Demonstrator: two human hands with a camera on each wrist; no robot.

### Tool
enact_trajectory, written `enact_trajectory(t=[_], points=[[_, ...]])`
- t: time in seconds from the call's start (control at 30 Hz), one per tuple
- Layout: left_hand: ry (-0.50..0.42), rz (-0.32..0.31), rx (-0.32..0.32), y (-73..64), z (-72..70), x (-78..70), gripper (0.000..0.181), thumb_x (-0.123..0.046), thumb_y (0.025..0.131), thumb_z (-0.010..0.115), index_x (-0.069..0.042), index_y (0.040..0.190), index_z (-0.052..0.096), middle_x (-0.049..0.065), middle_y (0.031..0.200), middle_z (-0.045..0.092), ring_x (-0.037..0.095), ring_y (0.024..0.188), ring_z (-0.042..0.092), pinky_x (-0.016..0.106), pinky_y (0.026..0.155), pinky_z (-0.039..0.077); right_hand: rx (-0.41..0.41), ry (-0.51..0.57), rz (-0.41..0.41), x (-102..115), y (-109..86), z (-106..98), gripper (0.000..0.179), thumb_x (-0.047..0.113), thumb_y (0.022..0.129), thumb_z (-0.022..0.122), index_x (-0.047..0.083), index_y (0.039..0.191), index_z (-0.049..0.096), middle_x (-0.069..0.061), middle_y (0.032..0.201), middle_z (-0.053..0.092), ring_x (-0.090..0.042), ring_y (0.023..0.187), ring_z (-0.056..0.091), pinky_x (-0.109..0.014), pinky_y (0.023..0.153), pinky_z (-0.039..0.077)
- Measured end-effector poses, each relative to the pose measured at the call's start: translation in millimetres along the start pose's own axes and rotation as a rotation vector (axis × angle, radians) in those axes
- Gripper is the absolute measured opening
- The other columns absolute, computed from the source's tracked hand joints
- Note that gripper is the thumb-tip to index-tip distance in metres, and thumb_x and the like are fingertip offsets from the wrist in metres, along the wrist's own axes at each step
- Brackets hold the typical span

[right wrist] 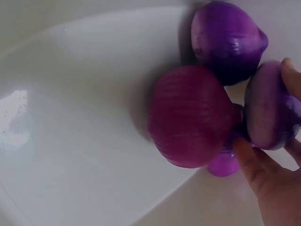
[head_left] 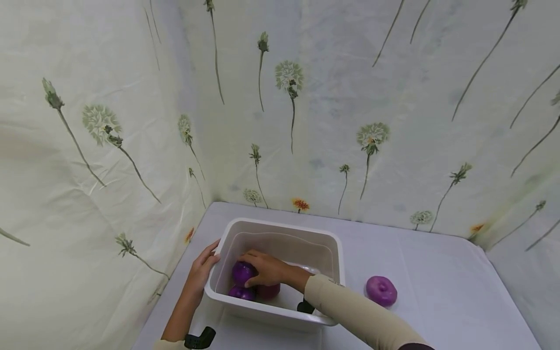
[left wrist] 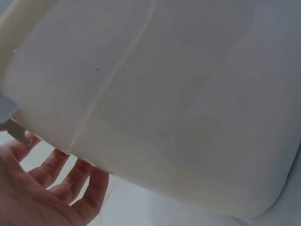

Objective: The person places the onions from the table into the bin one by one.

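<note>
Inside the white plastic bin (head_left: 284, 311), my right hand (head_left: 267, 269) grips a purple onion (right wrist: 268, 110) between thumb and fingers. Close around it in the right wrist view are a large reddish-purple onion (right wrist: 188, 117), a dark purple onion (right wrist: 225, 40) and a bright magenta one (right wrist: 223, 165), partly hidden beneath. The head view has another purple onion (head_left: 242, 293) near the bin's front left corner. My left hand (head_left: 202, 272) is at the bin's left side, its fingertips touching the outer wall (left wrist: 188, 103) in the left wrist view.
A round magenta thing with a dimpled top (head_left: 381, 290) lies on the white-covered table (head_left: 442, 296), right of the bin. Flower-printed sheets (head_left: 315, 112) hang behind the table and at both sides. A black wrist strap (head_left: 200, 338) is on the left wrist.
</note>
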State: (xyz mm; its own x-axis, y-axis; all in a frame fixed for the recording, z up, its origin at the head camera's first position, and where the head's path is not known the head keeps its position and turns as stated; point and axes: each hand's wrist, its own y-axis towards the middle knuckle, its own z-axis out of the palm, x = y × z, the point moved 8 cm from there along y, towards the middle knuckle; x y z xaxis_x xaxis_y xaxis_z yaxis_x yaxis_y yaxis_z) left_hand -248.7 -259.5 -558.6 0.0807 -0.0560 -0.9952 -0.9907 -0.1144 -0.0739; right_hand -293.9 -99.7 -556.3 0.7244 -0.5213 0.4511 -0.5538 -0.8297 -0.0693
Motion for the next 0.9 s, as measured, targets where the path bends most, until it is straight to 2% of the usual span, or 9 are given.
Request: enact_trajectory(t=[0.33,0.47,0.6,0.7,0.8,0.9], points=[[0.001,-0.001,-0.001,2.7,4.1,1.9,0.044,-0.023,0.102,0.051,-0.022,0.147,0.050,0.019,0.129,0.058,0.030,0.113,0.060,0.038,0.084,0.053,0.014,0.073,0.076,-12,-10.8,-7,0.074,0.037,0.087,0.077,0.023,0.151,0.041,-0.006,0.152,0.042,-0.024,0.135,0.048,-0.045,0.107,0.046],[0.005,-0.002,-0.006,3.3,4.0,2.1,0.045,-0.023,0.102,0.051,-0.022,0.147,0.050,0.018,0.129,0.059,0.029,0.112,0.060,0.037,0.084,0.052,0.000,0.108,0.085,-15,-17.0,-17,0.076,0.037,0.086,0.078,0.021,0.151,0.042,-0.009,0.152,0.041,-0.025,0.134,0.047,-0.047,0.108,0.045],[0.014,-0.001,-0.001,3.4,4.6,0.2,0.045,-0.023,0.102,0.051,-0.022,0.147,0.050,0.018,0.129,0.059,0.028,0.112,0.060,0.037,0.084,0.052,-0.031,0.138,0.026,-12,-26.3,-35,0.076,0.033,0.086,0.078,0.011,0.149,0.043,-0.014,0.151,0.040,-0.029,0.136,0.044,-0.049,0.110,0.042],[0.007,-0.004,-0.006,4.4,4.7,-0.4,0.045,-0.022,0.102,0.051,-0.021,0.147,0.050,0.018,0.128,0.059,0.027,0.110,0.061,0.037,0.083,0.053,-0.059,0.163,-0.018,-10,-35.4,-52,0.073,0.030,0.088,0.078,0.009,0.148,0.043,-0.016,0.150,0.042,-0.031,0.136,0.044,-0.048,0.109,0.042],[-0.001,-0.012,-0.014,4.4,3.0,1.8,0.045,-0.022,0.102,0.052,-0.022,0.146,0.051,0.018,0.128,0.059,0.026,0.108,0.062,0.037,0.082,0.054,-0.085,0.203,-0.021,-13,-46.5,-67,0.071,0.029,0.089,0.076,0.012,0.149,0.043,-0.014,0.150,0.044,-0.031,0.132,0.050,-0.043,0.102,0.049],[0.004,-0.024,-0.014,2.0,-0.7,4.3,0.045,-0.023,0.102,0.052,-0.023,0.147,0.050,0.018,0.131,0.058,0.027,0.111,0.061,0.038,0.083,0.054,-0.108,0.294,0.009,-15,-60.1,-82,0.071,0.028,0.090,0.075,0.013,0.150,0.042,-0.013,0.151,0.043,-0.033,0.129,0.054,-0.037,0.093,0.055]])
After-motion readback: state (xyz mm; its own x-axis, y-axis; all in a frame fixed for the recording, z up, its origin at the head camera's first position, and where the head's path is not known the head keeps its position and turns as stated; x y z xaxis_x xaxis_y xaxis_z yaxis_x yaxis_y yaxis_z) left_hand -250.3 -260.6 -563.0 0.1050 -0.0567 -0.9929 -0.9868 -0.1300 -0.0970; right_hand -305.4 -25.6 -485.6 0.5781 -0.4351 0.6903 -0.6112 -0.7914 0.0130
